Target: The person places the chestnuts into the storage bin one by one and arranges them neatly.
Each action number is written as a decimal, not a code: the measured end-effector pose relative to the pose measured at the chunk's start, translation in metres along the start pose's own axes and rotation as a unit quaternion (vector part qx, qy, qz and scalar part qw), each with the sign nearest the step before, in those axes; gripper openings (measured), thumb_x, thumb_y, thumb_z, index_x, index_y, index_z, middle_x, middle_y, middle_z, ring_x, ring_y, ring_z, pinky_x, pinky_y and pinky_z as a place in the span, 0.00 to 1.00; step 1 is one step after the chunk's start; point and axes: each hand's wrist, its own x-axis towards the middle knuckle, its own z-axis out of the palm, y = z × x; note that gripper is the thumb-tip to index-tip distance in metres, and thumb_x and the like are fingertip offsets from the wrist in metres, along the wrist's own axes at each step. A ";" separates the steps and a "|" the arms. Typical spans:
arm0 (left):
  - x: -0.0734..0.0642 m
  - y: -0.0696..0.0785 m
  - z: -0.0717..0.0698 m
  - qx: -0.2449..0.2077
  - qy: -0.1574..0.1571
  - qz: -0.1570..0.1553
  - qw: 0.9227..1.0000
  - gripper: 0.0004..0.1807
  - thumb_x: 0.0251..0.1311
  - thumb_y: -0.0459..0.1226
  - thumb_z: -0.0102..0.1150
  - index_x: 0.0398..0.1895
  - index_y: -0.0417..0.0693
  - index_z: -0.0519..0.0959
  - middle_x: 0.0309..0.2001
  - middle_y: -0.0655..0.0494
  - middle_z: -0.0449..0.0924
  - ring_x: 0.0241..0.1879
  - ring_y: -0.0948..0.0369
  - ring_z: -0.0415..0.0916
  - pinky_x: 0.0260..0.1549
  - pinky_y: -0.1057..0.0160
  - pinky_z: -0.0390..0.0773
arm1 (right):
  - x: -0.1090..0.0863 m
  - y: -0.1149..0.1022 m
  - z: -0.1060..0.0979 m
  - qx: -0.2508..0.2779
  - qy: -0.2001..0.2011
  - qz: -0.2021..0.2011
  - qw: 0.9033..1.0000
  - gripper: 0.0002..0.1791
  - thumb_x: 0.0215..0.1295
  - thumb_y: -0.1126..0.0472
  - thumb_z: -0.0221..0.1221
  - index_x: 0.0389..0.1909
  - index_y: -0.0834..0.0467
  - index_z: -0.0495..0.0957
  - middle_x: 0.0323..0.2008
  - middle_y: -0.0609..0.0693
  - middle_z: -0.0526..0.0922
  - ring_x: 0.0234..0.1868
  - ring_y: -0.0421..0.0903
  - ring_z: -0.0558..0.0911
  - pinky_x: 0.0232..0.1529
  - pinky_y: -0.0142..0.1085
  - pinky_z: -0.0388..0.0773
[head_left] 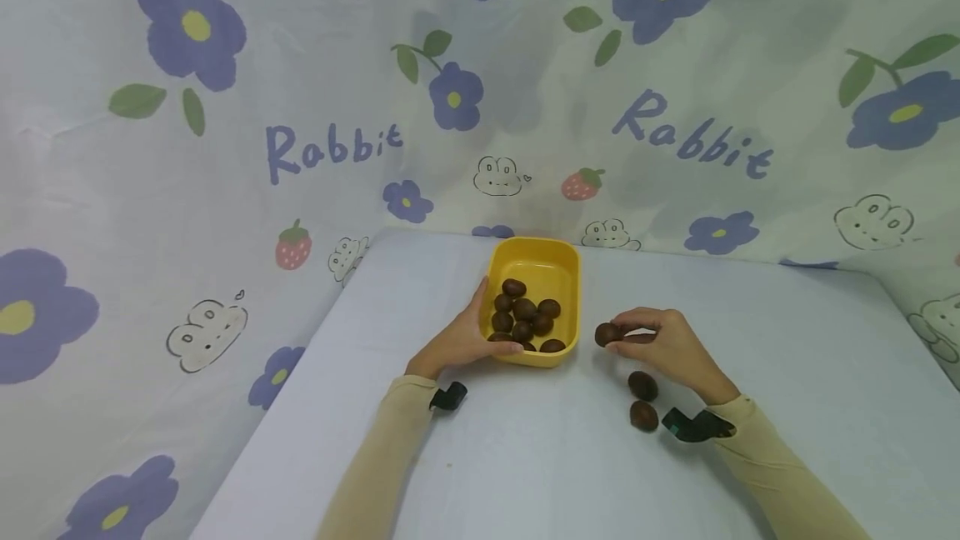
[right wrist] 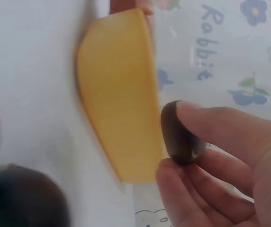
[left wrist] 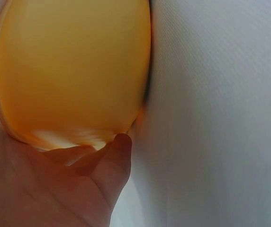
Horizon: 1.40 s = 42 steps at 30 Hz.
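Observation:
A yellow plastic box [head_left: 542, 252] with rounded corners stands on the table, with several dark brown chestnuts [head_left: 524, 309] in its near half. My left hand [head_left: 467, 334] grips the box at its near left corner, thumb along the front wall and fingers on the left side. In the left wrist view the hand's fingers curve against the yellow wall. To the right of the box, my right hand [head_left: 670, 346] pinches a single chestnut [right wrist: 182, 135] between thumb and fingertips, above the table and level with the box's right wall.
Two loose chestnuts lie on the white table [head_left: 517, 457] below my right hand, the upper one [head_left: 642, 386] close to the lower one [head_left: 643, 417]. A patterned cloth [head_left: 525, 123] with flowers and rabbits hangs behind the table and down its left side.

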 end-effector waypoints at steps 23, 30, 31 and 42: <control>-0.001 0.003 0.002 -0.017 -0.003 -0.003 1.000 0.79 0.38 0.67 0.80 0.83 0.73 0.28 0.86 0.57 0.35 0.84 0.50 0.44 0.80 0.38 0.51 | 0.068 -0.029 -0.006 0.055 0.067 0.033 0.996 0.27 0.59 0.49 0.75 0.56 0.59 0.86 0.56 0.58 0.88 0.61 0.57 0.85 0.64 0.52 0.81; -0.001 0.003 0.001 -0.003 -0.001 -0.002 1.000 0.80 0.37 0.69 0.78 0.84 0.72 0.28 0.86 0.57 0.37 0.84 0.49 0.46 0.80 0.37 0.52 | 0.090 -0.035 0.005 0.068 0.078 0.042 0.994 0.29 0.58 0.48 0.76 0.57 0.60 0.85 0.57 0.59 0.87 0.62 0.58 0.83 0.68 0.56 0.78; -0.001 0.003 0.001 -0.002 -0.001 -0.003 1.000 0.79 0.38 0.69 0.78 0.84 0.72 0.28 0.86 0.57 0.37 0.84 0.50 0.46 0.80 0.37 0.53 | 0.094 -0.036 0.006 0.070 0.077 0.041 0.994 0.29 0.58 0.49 0.76 0.57 0.60 0.85 0.57 0.60 0.87 0.62 0.58 0.84 0.68 0.55 0.78; -0.001 0.003 0.000 -0.004 -0.005 -0.004 1.000 0.77 0.43 0.65 0.78 0.84 0.71 0.28 0.86 0.57 0.37 0.84 0.49 0.46 0.80 0.37 0.53 | 0.124 -0.042 0.028 0.074 0.061 0.053 0.994 0.26 0.58 0.52 0.76 0.53 0.62 0.86 0.54 0.61 0.88 0.56 0.57 0.87 0.63 0.50 0.83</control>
